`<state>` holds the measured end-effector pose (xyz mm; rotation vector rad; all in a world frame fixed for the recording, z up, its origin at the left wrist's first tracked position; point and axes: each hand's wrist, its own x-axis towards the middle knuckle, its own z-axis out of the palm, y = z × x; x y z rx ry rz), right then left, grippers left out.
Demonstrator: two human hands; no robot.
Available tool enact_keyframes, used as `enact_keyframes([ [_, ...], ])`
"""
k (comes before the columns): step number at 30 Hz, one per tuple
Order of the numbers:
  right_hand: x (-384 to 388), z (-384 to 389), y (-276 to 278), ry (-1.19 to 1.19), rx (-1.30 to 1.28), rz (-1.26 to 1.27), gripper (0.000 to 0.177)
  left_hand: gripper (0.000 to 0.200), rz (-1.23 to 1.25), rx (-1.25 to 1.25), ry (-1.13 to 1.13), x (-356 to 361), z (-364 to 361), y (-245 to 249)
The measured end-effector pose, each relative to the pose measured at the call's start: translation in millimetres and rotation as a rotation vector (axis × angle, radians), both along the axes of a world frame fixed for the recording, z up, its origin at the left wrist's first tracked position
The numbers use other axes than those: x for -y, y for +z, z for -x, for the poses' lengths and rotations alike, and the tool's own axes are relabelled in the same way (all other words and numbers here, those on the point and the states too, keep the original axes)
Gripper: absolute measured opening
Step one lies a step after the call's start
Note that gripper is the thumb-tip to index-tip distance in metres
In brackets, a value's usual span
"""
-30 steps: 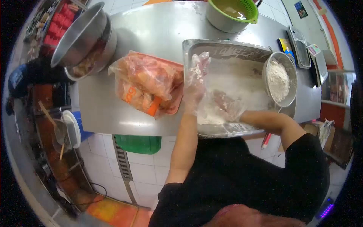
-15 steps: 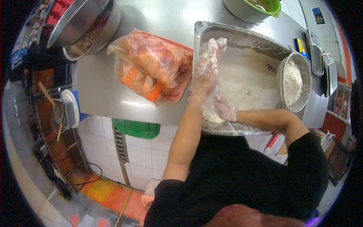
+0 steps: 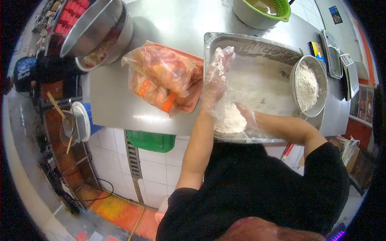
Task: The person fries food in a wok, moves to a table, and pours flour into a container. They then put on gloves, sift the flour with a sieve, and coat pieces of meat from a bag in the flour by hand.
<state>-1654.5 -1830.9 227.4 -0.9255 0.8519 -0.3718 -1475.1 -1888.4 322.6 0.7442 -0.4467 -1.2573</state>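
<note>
My left hand (image 3: 217, 78), in a clear plastic glove with clumps of flour on it, reaches over the left side of a metal tray (image 3: 257, 39). Its fingers look stretched out, and no held object shows. A mound of white flour (image 3: 231, 119) lies in the tray's near left corner, beside my left wrist. Against the right side of this mound rests my right hand (image 3: 248, 115), also gloved, with its fingers apparently extended and partly hidden. Thin flour covers the tray's bottom. A round metal sieve (image 3: 296, 86) full of flour sits at the tray's right end.
Left of the tray, a clear bag of raw meat pieces (image 3: 165, 76) lies on an orange tray (image 3: 197, 90). Metal bowls (image 3: 120, 36) stand further left, and a pot with a green strainer (image 3: 253, 16) behind. A scale (image 3: 352, 78) is at the right. A green bin (image 3: 150, 140) sits below the table.
My right hand has drawn slightly right, and more of the flour mound shows between my hands. My left hand stays raised over the tray's left side. The whole view has shifted a little.
</note>
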Motion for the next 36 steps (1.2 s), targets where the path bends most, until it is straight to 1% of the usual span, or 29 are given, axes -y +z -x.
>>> enact_keyframes([
  [1,3.3,8.4,-10.1,-0.003,0.090,0.056,0.038,0.060,-0.019,-0.023,-0.001,1.1,2.1,-0.7],
  [2,15.0,13.0,-5.9,0.077,0.147,-0.142,0.039,0.060,-0.007,-0.023,-0.018,0.7,2.5,-7.0],
  [4,39.3,20.4,22.0,0.124,0.198,-0.312,0.039,0.057,0.043,-0.022,-0.033,3.0,-2.0,-18.6],
  [6,64.6,23.8,82.6,-0.043,0.435,-0.654,0.041,0.049,0.077,0.126,-0.048,2.1,-0.7,-6.3],
  [7,74.5,33.7,102.9,-0.088,0.428,-0.603,0.041,0.043,-0.036,-0.059,-0.049,5.5,-3.7,-22.3],
  [8,82.3,45.3,122.0,-0.177,0.467,-0.601,0.042,0.045,-0.123,0.104,-0.043,4.7,1.2,3.9],
  [9,89.2,59.0,136.8,-0.262,0.511,-0.597,0.042,0.046,-0.117,0.111,-0.049,2.7,1.3,9.1],
  [10,99.6,82.3,123.6,-0.336,0.528,-0.510,0.045,0.048,-0.118,0.125,-0.045,2.0,3.2,13.3],
  [11,100.1,96.8,151.2,-0.375,0.630,-0.447,0.047,0.048,-0.092,0.118,-0.073,0.2,6.7,18.7],
  [13,110.5,135.7,170.4,-0.529,0.314,-0.119,0.050,0.049,-0.158,0.244,-0.020,-2.2,8.5,29.6],
  [14,114.5,145.8,186.4,-0.538,0.356,-0.034,0.049,0.049,-0.145,0.248,-0.028,-1.0,8.9,30.7],
  [15,119.2,149.7,205.7,-0.544,0.399,0.046,0.049,0.049,-0.183,0.176,-0.032,-0.7,8.0,28.9],
  [16,133.8,148.3,225.6,-0.591,0.107,0.050,0.048,0.050,-0.221,0.103,-0.030,0.4,7.0,27.8],
  [17,148.3,147.1,238.0,-0.629,-0.188,0.049,0.047,0.050,-0.216,0.108,-0.030,0.9,6.2,28.0],
  [18,155.0,150.5,235.8,-0.630,-0.183,0.048,0.047,0.050,-0.210,0.096,-0.034,0.0,5.7,28.3],
  [20,158.3,158.8,230.3,-0.079,-1.333,0.810,0.042,0.051,-0.205,0.088,-0.042,-0.6,5.9,29.6],
  [21,157.8,158.9,231.3,-0.076,-1.328,0.812,0.042,0.050,-0.210,0.094,-0.044,0.3,5.6,30.1],
  [23,160.8,152.1,235.7,-0.084,-1.072,0.997,0.043,0.050,-0.225,0.096,-0.020,1.9,3.3,28.3],
  [24,155.4,132.4,242.1,-0.076,-1.013,0.931,0.041,0.050,-0.203,0.127,-0.046,1.8,1.3,26.0],
  [25,142.9,113.4,250.6,0.039,-1.039,0.967,0.039,0.049,-0.186,0.162,-0.080,0.9,0.2,23.5],
  [26,126.7,78.9,266.5,0.152,-1.060,1.003,0.039,0.049,-0.186,0.146,-0.041,0.8,3.8,30.0],
  [27,119.8,53.9,256.4,0.276,-1.088,0.871,0.039,0.049,-0.201,0.155,-0.032,1.5,2.7,22.9],
  [28,114.2,34.4,242.2,0.405,-1.110,0.741,0.039,0.049,-0.137,0.110,-0.054,1.6,-0.1,11.6],
  [29,106.6,23.5,198.2,0.390,-1.045,0.907,0.040,0.049,-0.072,0.065,-0.075,0.8,-2.9,4.8],
  [30,99.0,12.6,154.2,0.373,-0.987,1.077,0.043,0.049,-0.083,0.072,-0.061,1.1,-3.8,5.5],
  [31,101.6,0.9,115.6,0.368,-0.934,1.103,0.043,0.050,-0.112,0.054,-0.062,2.2,-2.8,8.8],
  [33,110.7,-16.4,32.2,0.246,-0.755,0.998,0.043,0.052,-0.141,0.036,-0.046,6.3,-1.6,12.3],
  [34,109.2,-23.9,4.3,0.205,-0.665,0.945,0.044,0.053,-0.161,0.036,-0.046,4.6,-0.6,11.6],
  [36,97.6,-55.5,37.1,0.401,-0.679,0.935,0.041,0.054,-0.116,0.079,-0.015,0.8,0.6,11.7],
])
